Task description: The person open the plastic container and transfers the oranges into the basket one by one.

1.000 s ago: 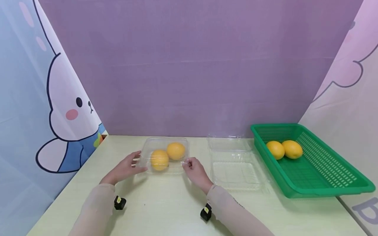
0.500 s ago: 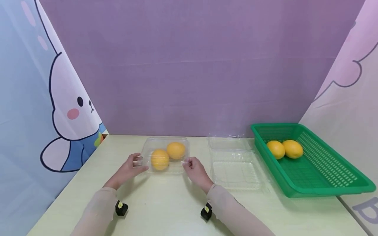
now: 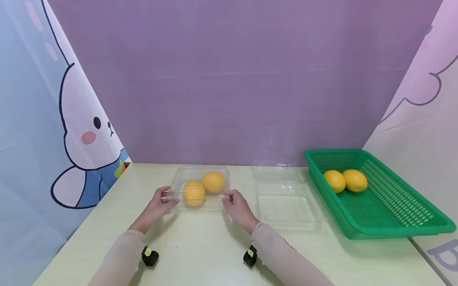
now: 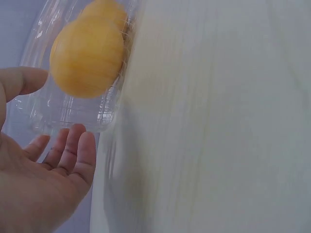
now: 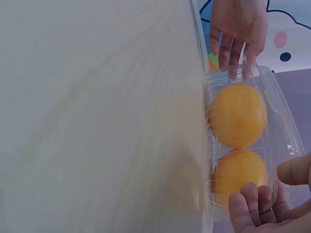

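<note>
A clear plastic clamshell container (image 3: 186, 171) sits on the table with two yellow lemons (image 3: 194, 193) inside. Its lid lies over the fruit; whether the rim is latched cannot be seen. My left hand (image 3: 156, 205) holds the container's left end, with the thumb at the lid and the fingers along the side, as the left wrist view shows. At the near right corner, my right hand (image 3: 237, 208) pinches the rim between thumb and curled fingers. In the right wrist view both lemons (image 5: 238, 115) show through the plastic between the two hands.
A second clear clamshell (image 3: 286, 208) stands with its lid raised back, right of my right hand. Beyond it a green basket (image 3: 388, 230) holds two more lemons (image 3: 354, 180). A purple cloth backdrop (image 3: 243, 99) rises behind the table (image 3: 200, 254).
My left forearm has shifted slightly to the right, its hand staying at the container's left end. The right hand, the container and the lemons look the same.
</note>
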`<state>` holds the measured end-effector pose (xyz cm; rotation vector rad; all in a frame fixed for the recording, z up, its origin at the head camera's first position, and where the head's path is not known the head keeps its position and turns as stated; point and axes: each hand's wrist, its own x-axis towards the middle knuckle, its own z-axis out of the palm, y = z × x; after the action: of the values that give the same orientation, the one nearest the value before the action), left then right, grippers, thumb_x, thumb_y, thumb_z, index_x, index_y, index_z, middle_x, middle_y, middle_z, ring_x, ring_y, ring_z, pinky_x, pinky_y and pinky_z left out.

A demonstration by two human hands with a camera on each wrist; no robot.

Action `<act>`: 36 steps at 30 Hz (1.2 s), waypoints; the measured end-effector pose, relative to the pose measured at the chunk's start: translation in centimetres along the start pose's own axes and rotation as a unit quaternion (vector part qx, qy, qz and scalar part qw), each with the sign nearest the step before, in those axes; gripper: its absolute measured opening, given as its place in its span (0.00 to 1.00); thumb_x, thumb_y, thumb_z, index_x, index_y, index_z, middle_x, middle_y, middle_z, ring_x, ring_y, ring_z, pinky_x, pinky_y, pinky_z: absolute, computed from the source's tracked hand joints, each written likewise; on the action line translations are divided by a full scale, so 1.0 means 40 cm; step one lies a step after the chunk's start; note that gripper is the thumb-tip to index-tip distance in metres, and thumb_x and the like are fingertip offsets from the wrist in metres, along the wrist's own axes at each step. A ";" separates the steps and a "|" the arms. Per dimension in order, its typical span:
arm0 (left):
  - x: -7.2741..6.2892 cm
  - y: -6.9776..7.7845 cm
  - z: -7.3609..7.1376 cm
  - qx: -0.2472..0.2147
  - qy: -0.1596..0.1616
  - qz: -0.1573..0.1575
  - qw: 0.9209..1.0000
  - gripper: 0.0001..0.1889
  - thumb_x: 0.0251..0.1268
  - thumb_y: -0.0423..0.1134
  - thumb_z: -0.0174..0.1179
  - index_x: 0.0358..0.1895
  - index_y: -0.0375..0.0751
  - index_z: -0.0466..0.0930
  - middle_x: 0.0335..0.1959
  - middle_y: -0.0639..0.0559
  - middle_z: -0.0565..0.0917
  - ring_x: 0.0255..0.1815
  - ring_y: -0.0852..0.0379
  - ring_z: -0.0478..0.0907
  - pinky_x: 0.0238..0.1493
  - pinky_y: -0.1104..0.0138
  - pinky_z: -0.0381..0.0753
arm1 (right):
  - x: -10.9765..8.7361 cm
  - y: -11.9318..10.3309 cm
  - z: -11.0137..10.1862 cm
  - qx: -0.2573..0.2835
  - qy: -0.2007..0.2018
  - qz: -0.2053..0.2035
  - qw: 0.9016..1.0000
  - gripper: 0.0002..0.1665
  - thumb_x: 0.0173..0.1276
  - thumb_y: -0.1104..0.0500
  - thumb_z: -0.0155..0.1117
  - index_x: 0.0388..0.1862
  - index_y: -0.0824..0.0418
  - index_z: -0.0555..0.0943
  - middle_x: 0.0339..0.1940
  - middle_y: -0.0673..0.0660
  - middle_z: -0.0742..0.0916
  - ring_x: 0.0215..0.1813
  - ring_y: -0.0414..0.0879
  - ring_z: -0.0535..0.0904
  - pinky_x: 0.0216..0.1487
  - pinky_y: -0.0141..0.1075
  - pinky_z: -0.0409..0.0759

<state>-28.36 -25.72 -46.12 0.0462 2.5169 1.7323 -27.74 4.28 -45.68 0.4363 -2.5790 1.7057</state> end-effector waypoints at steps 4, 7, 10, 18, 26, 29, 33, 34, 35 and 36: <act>0.001 0.001 0.006 -0.007 0.005 0.010 1.000 0.39 0.74 0.43 0.60 0.77 0.35 0.45 0.71 0.36 0.57 0.64 0.43 0.65 0.56 0.57 0.78 | 0.000 -0.001 -0.001 0.002 0.000 0.005 1.000 0.14 0.79 0.61 0.54 0.55 0.71 0.74 0.43 0.57 0.77 0.42 0.47 0.71 0.40 0.34 0.75; 0.004 0.001 0.007 -0.009 0.011 0.009 1.000 0.38 0.74 0.42 0.59 0.76 0.33 0.47 0.70 0.36 0.58 0.63 0.43 0.65 0.56 0.58 0.78 | 0.000 0.000 0.000 0.000 0.001 0.005 1.000 0.14 0.79 0.61 0.54 0.55 0.70 0.74 0.43 0.57 0.77 0.42 0.46 0.70 0.40 0.34 0.74; 0.007 0.000 0.006 -0.008 0.020 0.001 1.000 0.37 0.74 0.42 0.59 0.75 0.32 0.49 0.66 0.36 0.60 0.61 0.44 0.67 0.56 0.57 0.78 | 0.000 0.001 0.001 -0.001 0.004 0.000 1.000 0.12 0.79 0.61 0.54 0.52 0.69 0.74 0.43 0.57 0.76 0.41 0.47 0.70 0.39 0.35 0.74; 0.001 0.008 0.011 -0.023 0.017 -0.006 1.000 0.33 0.75 0.39 0.57 0.73 0.30 0.50 0.55 0.36 0.66 0.54 0.43 0.74 0.59 0.55 0.79 | 0.000 0.001 0.000 -0.002 0.004 -0.007 1.000 0.10 0.79 0.62 0.54 0.50 0.69 0.73 0.42 0.58 0.76 0.41 0.48 0.70 0.40 0.37 0.73; -0.011 0.020 0.016 -0.018 0.005 0.010 1.000 0.26 0.78 0.36 0.51 0.69 0.28 0.53 0.48 0.39 0.68 0.53 0.43 0.74 0.59 0.55 0.79 | 0.004 -0.001 0.001 -0.001 0.003 0.010 1.000 0.14 0.79 0.61 0.54 0.55 0.70 0.74 0.44 0.57 0.76 0.43 0.47 0.71 0.43 0.37 0.75; -0.011 0.024 0.016 -0.005 0.002 0.012 1.000 0.24 0.79 0.37 0.49 0.68 0.28 0.54 0.46 0.40 0.68 0.50 0.46 0.73 0.58 0.56 0.80 | 0.005 -0.002 0.001 -0.001 0.005 0.014 1.000 0.16 0.79 0.61 0.54 0.57 0.71 0.74 0.44 0.56 0.76 0.44 0.47 0.71 0.44 0.38 0.76; -0.008 0.022 0.012 0.011 0.007 0.005 1.000 0.22 0.80 0.40 0.48 0.66 0.30 0.57 0.41 0.44 0.68 0.45 0.50 0.73 0.56 0.58 0.80 | 0.004 -0.003 0.000 0.001 0.005 0.019 1.000 0.15 0.79 0.61 0.54 0.56 0.70 0.74 0.44 0.57 0.76 0.43 0.47 0.71 0.44 0.38 0.76; -0.008 0.021 0.010 0.015 0.007 0.003 1.000 0.22 0.81 0.41 0.48 0.66 0.30 0.57 0.40 0.45 0.68 0.43 0.50 0.72 0.56 0.58 0.80 | 0.005 -0.002 0.000 0.001 0.005 0.020 1.000 0.14 0.79 0.61 0.54 0.56 0.70 0.74 0.43 0.57 0.76 0.43 0.47 0.71 0.44 0.38 0.76; -0.007 0.020 0.008 0.017 0.008 0.001 1.000 0.21 0.81 0.41 0.48 0.65 0.30 0.58 0.38 0.45 0.68 0.42 0.51 0.72 0.55 0.58 0.81 | 0.004 -0.002 0.000 0.001 0.004 0.021 1.000 0.14 0.79 0.61 0.54 0.55 0.70 0.74 0.43 0.57 0.76 0.43 0.47 0.71 0.44 0.38 0.76; -0.007 0.020 0.007 0.019 0.008 0.000 1.000 0.21 0.81 0.42 0.48 0.65 0.31 0.58 0.38 0.46 0.68 0.41 0.51 0.71 0.55 0.58 0.81 | 0.004 -0.001 0.000 0.000 0.004 0.022 1.000 0.14 0.79 0.61 0.54 0.56 0.70 0.74 0.44 0.56 0.76 0.43 0.47 0.71 0.44 0.38 0.76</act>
<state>-28.05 -25.21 -45.45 0.0361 2.5614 1.6907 -27.90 4.23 -45.60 0.3748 -2.6007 1.7181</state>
